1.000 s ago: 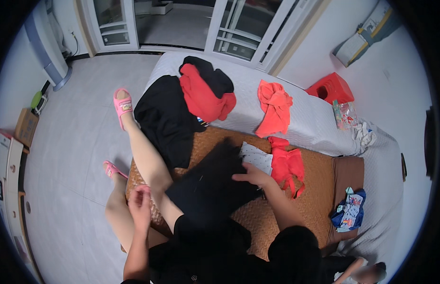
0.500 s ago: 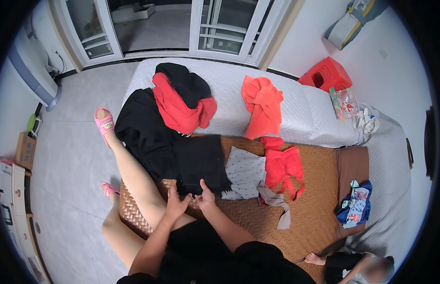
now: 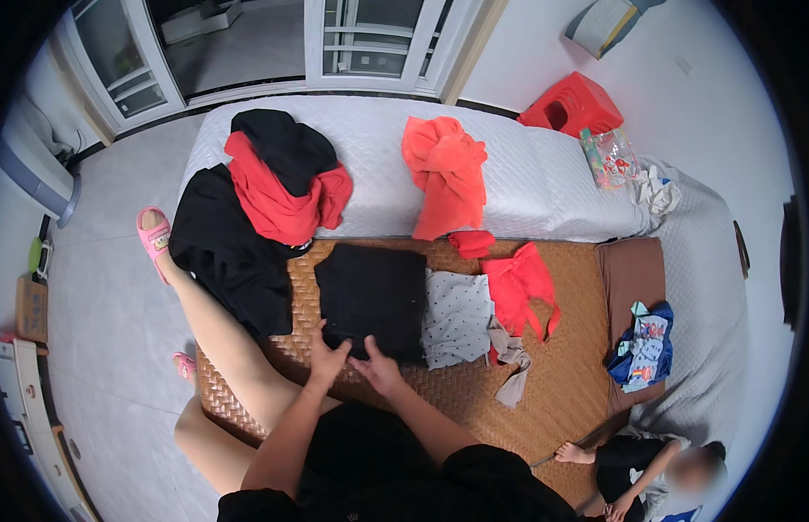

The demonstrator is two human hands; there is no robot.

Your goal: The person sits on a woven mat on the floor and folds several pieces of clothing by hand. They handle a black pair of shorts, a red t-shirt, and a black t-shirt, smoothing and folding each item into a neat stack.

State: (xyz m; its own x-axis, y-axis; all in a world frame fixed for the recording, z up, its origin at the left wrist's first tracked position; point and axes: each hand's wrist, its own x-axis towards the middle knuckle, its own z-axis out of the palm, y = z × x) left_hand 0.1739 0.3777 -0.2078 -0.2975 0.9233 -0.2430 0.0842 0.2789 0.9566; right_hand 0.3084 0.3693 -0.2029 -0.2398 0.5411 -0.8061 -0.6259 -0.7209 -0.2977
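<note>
A folded black garment (image 3: 374,300) lies on the woven mat in front of me, its right edge against the grey patterned cloth (image 3: 458,317). My left hand (image 3: 328,357) grips its near edge, fingers closed around the fabric. Beside it, my right hand (image 3: 380,365) holds the same edge, the two thumbs pointing toward each other. Part of the fingers is hidden by the cloth. To the left lies a loose black garment (image 3: 226,252), and a red one (image 3: 278,196) with a black piece (image 3: 287,148) sits above it.
An orange cloth (image 3: 448,174) rests on the white quilted cover (image 3: 526,183). Red clothing (image 3: 522,283) and a beige strip (image 3: 511,374) lie on the mat (image 3: 552,383). At right are a brown pillow (image 3: 631,261), a blue printed garment (image 3: 644,348) and a seated person (image 3: 644,474).
The black garment now lies flatter, with bare mat between it and the loose black clothing. Both hands stay at its near edge. The whole view has shifted slightly.
</note>
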